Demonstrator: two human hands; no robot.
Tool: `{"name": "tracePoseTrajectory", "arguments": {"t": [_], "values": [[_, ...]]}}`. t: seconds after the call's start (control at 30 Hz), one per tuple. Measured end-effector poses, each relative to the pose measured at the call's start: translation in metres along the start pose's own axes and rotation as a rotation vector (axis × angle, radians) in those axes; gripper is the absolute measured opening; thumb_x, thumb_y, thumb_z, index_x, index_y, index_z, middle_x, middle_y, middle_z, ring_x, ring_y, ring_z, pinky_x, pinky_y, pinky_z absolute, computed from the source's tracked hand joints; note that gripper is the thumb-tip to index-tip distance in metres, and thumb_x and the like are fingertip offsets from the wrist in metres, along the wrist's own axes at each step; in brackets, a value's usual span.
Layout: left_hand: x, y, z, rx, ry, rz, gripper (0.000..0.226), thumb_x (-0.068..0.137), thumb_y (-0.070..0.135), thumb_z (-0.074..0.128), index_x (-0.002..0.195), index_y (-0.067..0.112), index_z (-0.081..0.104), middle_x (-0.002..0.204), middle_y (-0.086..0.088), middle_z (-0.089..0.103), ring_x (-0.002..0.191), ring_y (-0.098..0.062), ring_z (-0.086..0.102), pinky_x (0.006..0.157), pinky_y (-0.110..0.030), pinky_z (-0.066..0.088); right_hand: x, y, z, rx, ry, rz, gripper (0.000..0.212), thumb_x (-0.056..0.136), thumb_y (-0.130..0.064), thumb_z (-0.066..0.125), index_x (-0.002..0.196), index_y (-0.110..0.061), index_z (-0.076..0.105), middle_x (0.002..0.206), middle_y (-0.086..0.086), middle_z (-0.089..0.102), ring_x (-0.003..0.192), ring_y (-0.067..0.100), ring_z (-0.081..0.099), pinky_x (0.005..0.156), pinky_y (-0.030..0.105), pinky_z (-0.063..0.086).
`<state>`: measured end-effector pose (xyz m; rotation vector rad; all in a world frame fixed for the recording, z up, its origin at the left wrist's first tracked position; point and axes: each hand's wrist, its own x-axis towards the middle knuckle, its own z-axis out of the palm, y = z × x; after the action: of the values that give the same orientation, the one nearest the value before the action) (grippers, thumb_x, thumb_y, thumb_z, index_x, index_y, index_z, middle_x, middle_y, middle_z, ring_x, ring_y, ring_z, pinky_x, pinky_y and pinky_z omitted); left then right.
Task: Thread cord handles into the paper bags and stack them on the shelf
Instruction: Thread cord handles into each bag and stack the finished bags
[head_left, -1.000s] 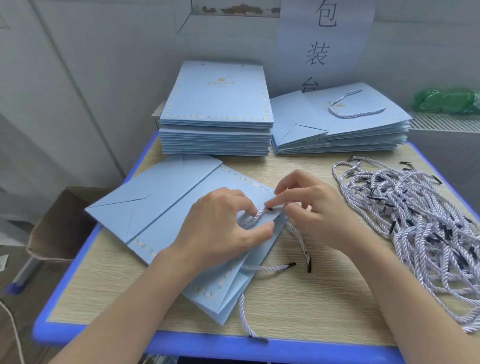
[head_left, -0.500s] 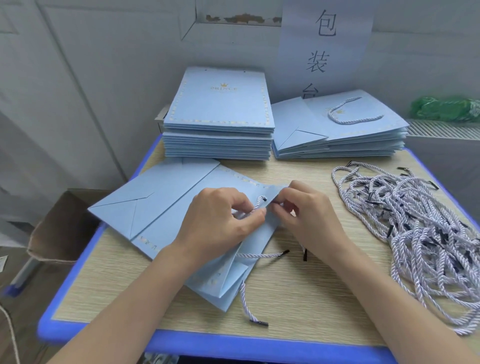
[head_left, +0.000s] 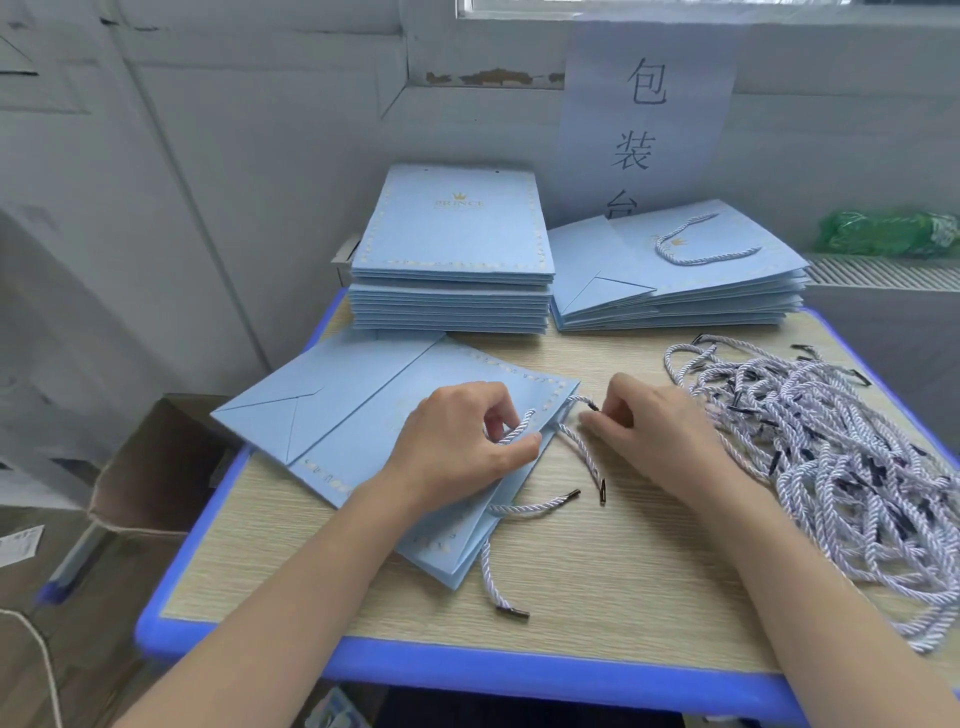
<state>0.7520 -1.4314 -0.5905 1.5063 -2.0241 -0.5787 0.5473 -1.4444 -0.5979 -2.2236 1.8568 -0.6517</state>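
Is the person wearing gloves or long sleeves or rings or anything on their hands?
No. The left hand and the right hand are both bare, with no gloves. No rings, watch or bracelet show. Both forearms are uncovered all the way to the bottom edge of the picture, so no sleeve is in view. The fingernails that show look short and unpainted.

At frame centre a flat blue paper bag (head_left: 395, 415) lies on the worktop (head_left: 597, 597). The left hand (head_left: 457, 441) pinches a cord (head_left: 511, 428) at the bag's mouth; the right hand (head_left: 654, 426) holds another cord's dark tip (head_left: 594, 407). A heap of loose cords (head_left: 831, 457) fills the right side.
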Motion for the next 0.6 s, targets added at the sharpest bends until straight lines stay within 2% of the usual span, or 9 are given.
{"name": "tracePoseTrajectory", "arguments": {"t": [0.07, 0.13, 0.23, 0.33, 0.43, 0.5, 0.6], "values": [[0.000, 0.000, 0.003, -0.042, -0.021, 0.024, 0.018, 0.066, 0.046, 0.060, 0.062, 0.031, 0.051, 0.056, 0.012, 0.053, 0.056, -0.001, 0.048, 0.060, -0.023, 0.040, -0.005, -0.005, 0.001, 0.111, 0.008, -0.056, 0.035, 0.084, -0.033, 0.065, 0.061, -0.027, 0.040, 0.054, -0.010, 0.047, 0.058, 0.016, 0.045, 0.061, 0.034, 0.039], [-0.002, -0.001, 0.006, -0.051, -0.006, 0.055, 0.024, 0.071, 0.038, 0.067, 0.058, 0.031, 0.048, 0.052, 0.012, 0.051, 0.052, -0.001, 0.046, 0.057, -0.022, 0.037, -0.010, -0.011, 0.002, 0.219, 0.016, -0.110, 0.030, 0.083, -0.027, 0.067, 0.062, -0.028, 0.047, 0.049, -0.011, 0.047, 0.049, 0.007, 0.042, 0.056, 0.029, 0.037], [-0.005, -0.001, 0.008, -0.061, 0.037, 0.099, 0.034, 0.076, 0.023, 0.072, 0.055, 0.030, 0.047, 0.051, 0.011, 0.051, 0.051, -0.003, 0.047, 0.055, -0.017, 0.034, -0.018, -0.022, 0.004, 0.325, 0.001, -0.131, 0.026, 0.082, -0.019, 0.068, 0.061, -0.024, 0.054, 0.048, -0.009, 0.049, 0.049, 0.005, 0.044, 0.053, 0.023, 0.033], [-0.006, 0.005, 0.000, -0.100, 0.083, 0.132, 0.036, 0.078, 0.020, 0.071, 0.053, 0.029, 0.047, 0.051, 0.010, 0.053, 0.051, -0.005, 0.046, 0.053, -0.017, 0.034, -0.024, -0.033, 0.006, 0.222, 0.012, -0.110, 0.029, 0.085, -0.029, 0.065, 0.059, -0.017, 0.058, 0.047, -0.009, 0.046, 0.051, 0.010, 0.043, 0.057, 0.033, 0.038], [0.000, 0.019, -0.021, -0.158, 0.191, 0.121, 0.035, 0.079, 0.019, 0.072, 0.052, 0.026, 0.049, 0.048, 0.012, 0.052, 0.049, -0.002, 0.046, 0.053, -0.018, 0.035, -0.024, -0.052, -0.011, 0.141, 0.040, -0.021, 0.041, 0.092, -0.039, 0.053, 0.064, -0.013, 0.070, 0.042, -0.007, 0.048, 0.050, 0.013, 0.050, 0.057, 0.030, 0.041], [0.005, 0.030, -0.039, -0.216, 0.262, 0.107, 0.034, 0.079, 0.019, 0.072, 0.052, 0.025, 0.051, 0.043, 0.014, 0.050, 0.045, 0.000, 0.045, 0.050, -0.016, 0.034, -0.020, -0.065, -0.027, 0.342, -0.070, 0.073, 0.043, 0.095, -0.039, 0.048, 0.075, -0.009, 0.072, 0.040, -0.007, 0.053, 0.040, 0.006, 0.047, 0.047, 0.023, 0.038], [0.009, 0.047, -0.062, -0.349, 0.292, 0.087, 0.033, 0.080, 0.016, 0.071, 0.054, 0.023, 0.053, 0.039, 0.017, 0.048, 0.040, 0.001, 0.041, 0.046, -0.014, 0.031, -0.011, -0.081, -0.051, 0.783, -0.282, 0.201, 0.039, 0.095, -0.043, 0.047, 0.087, -0.009, 0.064, 0.054, -0.003, 0.063, 0.037, 0.010, 0.044, 0.038, 0.018, 0.025]]}}
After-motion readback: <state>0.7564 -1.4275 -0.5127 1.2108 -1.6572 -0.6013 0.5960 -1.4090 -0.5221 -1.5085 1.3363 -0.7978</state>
